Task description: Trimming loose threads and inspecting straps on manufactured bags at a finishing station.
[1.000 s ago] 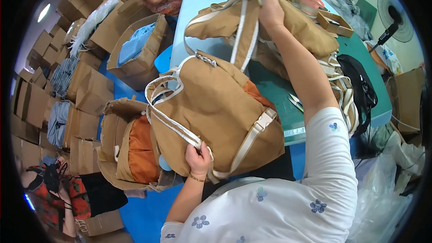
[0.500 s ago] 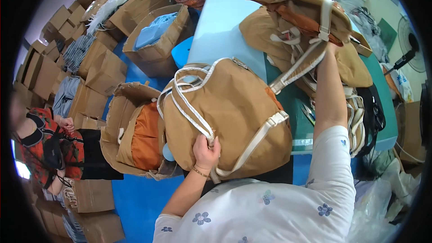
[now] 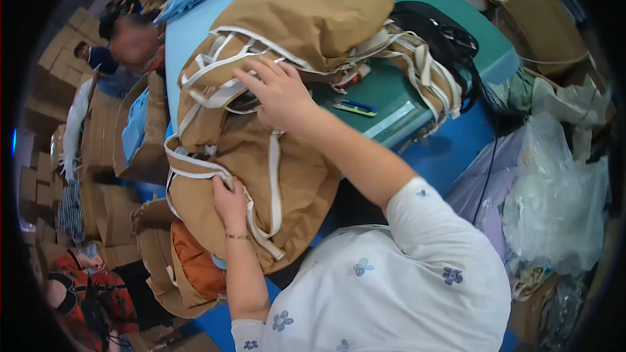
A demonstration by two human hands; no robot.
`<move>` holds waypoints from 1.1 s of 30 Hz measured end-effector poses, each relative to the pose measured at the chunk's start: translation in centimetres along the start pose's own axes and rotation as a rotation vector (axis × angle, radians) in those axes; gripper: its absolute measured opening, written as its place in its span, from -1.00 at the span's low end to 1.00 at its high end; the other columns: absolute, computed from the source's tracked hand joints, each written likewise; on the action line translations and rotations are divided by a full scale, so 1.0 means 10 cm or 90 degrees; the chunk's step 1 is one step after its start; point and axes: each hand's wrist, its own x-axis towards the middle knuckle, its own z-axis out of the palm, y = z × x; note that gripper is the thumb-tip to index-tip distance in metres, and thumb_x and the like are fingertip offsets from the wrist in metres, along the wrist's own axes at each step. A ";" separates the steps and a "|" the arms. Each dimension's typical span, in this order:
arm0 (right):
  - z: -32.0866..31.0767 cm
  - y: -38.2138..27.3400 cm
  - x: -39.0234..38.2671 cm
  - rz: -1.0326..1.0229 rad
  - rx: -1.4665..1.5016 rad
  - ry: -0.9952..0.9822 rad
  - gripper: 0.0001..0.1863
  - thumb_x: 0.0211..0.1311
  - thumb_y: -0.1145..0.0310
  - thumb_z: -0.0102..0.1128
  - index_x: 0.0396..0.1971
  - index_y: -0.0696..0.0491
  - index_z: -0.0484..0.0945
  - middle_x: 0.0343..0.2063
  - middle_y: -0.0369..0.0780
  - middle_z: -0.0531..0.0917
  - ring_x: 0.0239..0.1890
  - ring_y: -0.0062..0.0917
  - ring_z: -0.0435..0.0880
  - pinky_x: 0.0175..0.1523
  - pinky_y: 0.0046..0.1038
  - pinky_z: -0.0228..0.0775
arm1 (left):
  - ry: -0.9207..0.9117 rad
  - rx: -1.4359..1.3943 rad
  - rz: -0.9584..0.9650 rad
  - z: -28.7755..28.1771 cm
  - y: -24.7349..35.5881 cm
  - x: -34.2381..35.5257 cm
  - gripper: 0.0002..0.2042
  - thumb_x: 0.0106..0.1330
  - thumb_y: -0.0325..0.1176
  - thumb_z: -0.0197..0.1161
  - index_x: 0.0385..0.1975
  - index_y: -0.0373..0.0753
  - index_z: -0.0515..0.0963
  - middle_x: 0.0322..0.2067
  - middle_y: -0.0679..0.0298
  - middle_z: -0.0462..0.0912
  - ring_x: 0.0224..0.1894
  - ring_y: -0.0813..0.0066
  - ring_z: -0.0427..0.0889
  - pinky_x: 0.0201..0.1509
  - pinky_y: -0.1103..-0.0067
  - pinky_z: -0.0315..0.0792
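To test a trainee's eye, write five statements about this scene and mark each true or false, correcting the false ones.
1. The left hand grips a white-edged strap of the near tan bag. True.
2. The bracelet is at the right wrist. False: the bracelet is at the left hand's wrist.
3. The snips lie on the green tabletop. True.
4. The black bag is left of the right hand. False: the black bag lies to the right of the right hand.
5. Orange fabric shows in a cardboard box. True.

The left hand (image 3: 229,205) curls in a grip, its forearm (image 3: 244,274) pointing forward. The right arm (image 3: 358,156) reaches forward and leftward, right hand (image 3: 287,99) palm down, fingers (image 3: 251,81) spread.
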 end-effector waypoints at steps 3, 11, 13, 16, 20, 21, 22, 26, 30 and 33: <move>-0.35 0.23 -0.58 0.100 0.032 0.144 -0.56 -0.23 0.56 0.21 -0.20 -0.05 0.59 -0.25 -0.28 0.61 -0.13 -0.36 0.56 -0.04 -0.35 0.37 | -0.043 -0.273 -0.051 -0.12 -0.01 -0.10 -0.82 0.29 -0.41 0.12 -0.21 -0.36 0.38 -0.37 0.16 0.55 -0.34 0.45 0.52 -0.26 0.56 0.39; -0.66 1.91 -0.85 0.530 -0.053 -0.214 -0.76 0.04 0.24 0.16 -0.29 0.00 0.60 -0.40 -0.18 0.66 -0.21 -0.34 0.63 -0.08 -0.34 0.50 | -0.085 -0.522 0.008 -0.20 0.34 -0.31 -0.87 0.37 -0.46 0.05 -0.16 -0.34 0.34 -0.25 0.25 0.57 -0.26 0.66 0.47 -0.18 0.70 0.36; -0.56 1.93 -0.62 0.803 0.581 -0.153 -0.72 0.11 0.25 0.16 -0.16 -0.03 0.54 -0.24 -0.29 0.62 -0.17 -0.48 0.59 -0.09 -0.45 0.49 | -0.096 -0.442 0.006 0.05 0.17 -0.33 -0.85 0.38 -0.45 0.05 -0.15 -0.35 0.34 -0.26 0.25 0.56 -0.26 0.63 0.49 -0.16 0.68 0.37; -0.56 1.93 -0.24 0.844 0.826 -0.023 -0.71 0.12 0.30 0.16 -0.14 0.00 0.47 -0.21 -0.32 0.53 -0.14 -0.55 0.55 -0.03 -0.40 0.49 | -0.057 -0.423 0.032 0.13 0.14 -0.32 -0.86 0.37 -0.47 0.04 -0.15 -0.35 0.34 -0.27 0.27 0.53 -0.23 0.60 0.48 -0.10 0.66 0.37; -0.75 1.93 0.47 0.786 1.069 0.128 -0.76 0.13 0.42 0.11 -0.20 0.13 0.38 -0.17 -0.15 0.50 -0.10 -0.27 0.57 0.07 -0.16 0.46 | -0.058 -0.422 0.034 0.08 0.11 -0.40 -0.85 0.36 -0.48 0.03 -0.15 -0.37 0.33 -0.27 0.27 0.52 -0.23 0.59 0.49 -0.10 0.65 0.37; -0.74 1.94 0.60 0.755 1.054 0.157 -0.77 0.12 0.46 0.10 -0.21 0.14 0.38 -0.17 -0.12 0.50 -0.07 -0.23 0.55 0.10 -0.12 0.43 | -0.059 -0.420 0.037 0.07 0.11 -0.37 -0.84 0.37 -0.48 0.04 -0.14 -0.39 0.33 -0.27 0.26 0.52 -0.24 0.59 0.49 -0.11 0.65 0.38; -0.69 2.14 0.67 0.727 1.065 0.143 -0.77 0.12 0.47 0.09 -0.21 0.15 0.38 -0.17 -0.10 0.50 -0.06 -0.22 0.54 0.12 -0.11 0.42 | -0.065 -0.418 0.043 0.08 0.14 -0.35 -0.84 0.37 -0.48 0.04 -0.14 -0.39 0.33 -0.27 0.26 0.52 -0.24 0.59 0.49 -0.11 0.65 0.38; -0.58 2.53 0.85 0.713 1.030 0.067 -0.82 0.14 0.47 0.08 -0.24 0.14 0.43 -0.25 -0.15 0.55 -0.12 -0.23 0.57 0.07 -0.17 0.46 | -0.051 -0.437 0.034 0.11 0.16 -0.37 -0.86 0.36 -0.49 0.05 -0.16 -0.37 0.34 -0.28 0.28 0.52 -0.24 0.61 0.48 -0.12 0.67 0.36; -0.73 2.47 0.81 0.757 1.011 -0.082 -0.79 0.14 0.44 -0.02 -0.21 0.12 0.43 -0.21 -0.13 0.58 -0.12 -0.39 0.59 -0.05 -0.45 0.52 | -0.037 -0.450 0.027 0.11 0.12 -0.39 -0.86 0.35 -0.51 0.06 -0.15 -0.36 0.34 -0.29 0.31 0.51 -0.25 0.64 0.46 -0.14 0.70 0.35; -0.66 2.84 0.30 0.242 0.230 -0.264 -0.83 0.15 0.36 0.05 -0.41 0.06 0.62 -0.43 -0.13 0.65 -0.30 -0.31 0.66 -0.16 -0.40 0.53 | -0.034 -0.434 0.037 0.15 0.10 -0.37 -0.83 0.36 -0.50 0.06 -0.12 -0.37 0.33 -0.28 0.30 0.51 -0.24 0.63 0.46 -0.14 0.69 0.36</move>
